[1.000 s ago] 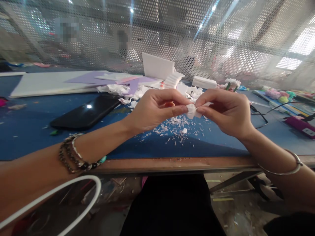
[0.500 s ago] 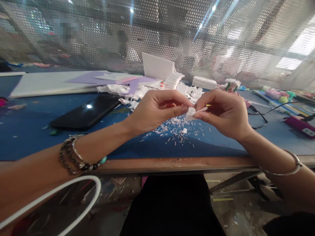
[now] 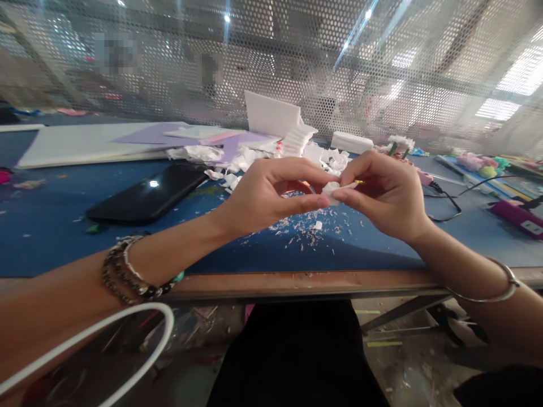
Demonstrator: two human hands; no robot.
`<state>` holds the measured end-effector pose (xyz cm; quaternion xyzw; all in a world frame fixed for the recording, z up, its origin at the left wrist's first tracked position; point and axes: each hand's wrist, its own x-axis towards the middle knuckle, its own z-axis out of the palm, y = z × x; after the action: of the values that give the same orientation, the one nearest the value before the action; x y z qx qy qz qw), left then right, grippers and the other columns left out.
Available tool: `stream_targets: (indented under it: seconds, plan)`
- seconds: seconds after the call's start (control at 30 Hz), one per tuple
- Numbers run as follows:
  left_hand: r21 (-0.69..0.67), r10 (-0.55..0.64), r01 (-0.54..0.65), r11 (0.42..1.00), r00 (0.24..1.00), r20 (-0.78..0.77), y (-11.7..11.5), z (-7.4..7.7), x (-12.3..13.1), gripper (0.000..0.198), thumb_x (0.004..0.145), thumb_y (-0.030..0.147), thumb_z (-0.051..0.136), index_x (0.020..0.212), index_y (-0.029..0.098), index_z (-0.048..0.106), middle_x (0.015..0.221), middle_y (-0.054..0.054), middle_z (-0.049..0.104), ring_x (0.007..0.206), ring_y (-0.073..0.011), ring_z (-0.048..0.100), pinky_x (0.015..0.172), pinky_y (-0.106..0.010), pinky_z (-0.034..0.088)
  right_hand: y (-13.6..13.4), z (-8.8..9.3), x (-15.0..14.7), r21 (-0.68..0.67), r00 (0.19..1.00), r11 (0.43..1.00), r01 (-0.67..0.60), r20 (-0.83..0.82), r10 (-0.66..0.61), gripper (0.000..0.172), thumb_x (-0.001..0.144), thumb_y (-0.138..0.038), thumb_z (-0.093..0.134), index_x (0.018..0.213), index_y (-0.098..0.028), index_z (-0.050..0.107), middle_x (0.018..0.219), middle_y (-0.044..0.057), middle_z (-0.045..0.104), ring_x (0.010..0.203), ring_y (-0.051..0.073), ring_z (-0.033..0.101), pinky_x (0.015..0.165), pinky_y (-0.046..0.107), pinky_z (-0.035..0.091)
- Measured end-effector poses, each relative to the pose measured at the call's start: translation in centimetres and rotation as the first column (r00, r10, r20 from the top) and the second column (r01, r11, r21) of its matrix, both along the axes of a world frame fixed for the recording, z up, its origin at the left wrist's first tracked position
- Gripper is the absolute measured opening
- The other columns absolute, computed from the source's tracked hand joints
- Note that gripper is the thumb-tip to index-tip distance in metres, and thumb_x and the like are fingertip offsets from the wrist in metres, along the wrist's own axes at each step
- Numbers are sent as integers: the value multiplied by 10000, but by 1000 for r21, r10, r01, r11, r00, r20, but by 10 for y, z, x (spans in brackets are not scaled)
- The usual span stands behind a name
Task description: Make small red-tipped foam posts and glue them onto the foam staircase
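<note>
My left hand (image 3: pixel 265 195) and my right hand (image 3: pixel 384 192) meet above the blue table top (image 3: pixel 51 226), both pinching a small white foam piece (image 3: pixel 335 191) between thumbs and fingertips. Most of the piece is hidden by the fingers. A thin yellow tip shows just behind my right fingers; what it belongs to is unclear. White crumbs (image 3: pixel 305 223) lie scattered on the table right under the hands. Beaded bracelets ring my left wrist and a metal bangle my right.
A black phone (image 3: pixel 148 195) lies left of my hands. Behind are white and purple foam sheets (image 3: pixel 102 141), a heap of white scraps (image 3: pixel 326 158), a white block (image 3: pixel 351 141). Cables and a purple tool (image 3: pixel 520 217) sit right. A perforated metal screen (image 3: pixel 271 56) backs the table.
The hands have drawn slightly closer and the white piece has been turned and tucked deeper between the fingertips, so less of it shows. Nothing else on the table moved.
</note>
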<state>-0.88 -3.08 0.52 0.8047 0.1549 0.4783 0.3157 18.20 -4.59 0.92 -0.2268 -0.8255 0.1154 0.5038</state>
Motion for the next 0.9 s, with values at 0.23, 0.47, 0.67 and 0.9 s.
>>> stream_targets:
  seconds: [0.23,0.47,0.67,0.9]
  plan:
    - [-84,6,-6,996,1000,-9,4,0,0,101,720,217,679,820,202,690,761,12,683,671,-109,629,581,-185,504,-3,4,0,3,999,1000,8,44,-8,143,747,-286,664,722,-152,620,651,-25,614,533,34,519,466,139,442]
    - [-102,-92,92,991,996,3,11,-3,-1,109,726,183,678,833,201,682,752,32,683,684,-80,627,588,-151,505,-4,4,-1,-1,999,1000,17,44,-17,108,762,-245,649,714,-157,607,646,-26,612,531,39,527,452,151,439]
    - [-173,-84,77,982,996,-31,11,-2,-2,103,730,229,675,823,187,678,757,28,679,677,-76,622,595,-149,506,-4,3,-2,47,998,998,44,51,-46,90,756,-206,645,713,-158,582,639,-31,596,569,48,543,488,150,468]
    - [-178,-26,31,984,999,29,13,-2,1,93,721,221,681,778,155,648,683,25,620,609,-57,552,527,-154,442,-3,2,0,35,999,999,39,31,-40,230,746,-206,654,947,-204,542,765,-36,573,694,73,588,603,189,536]
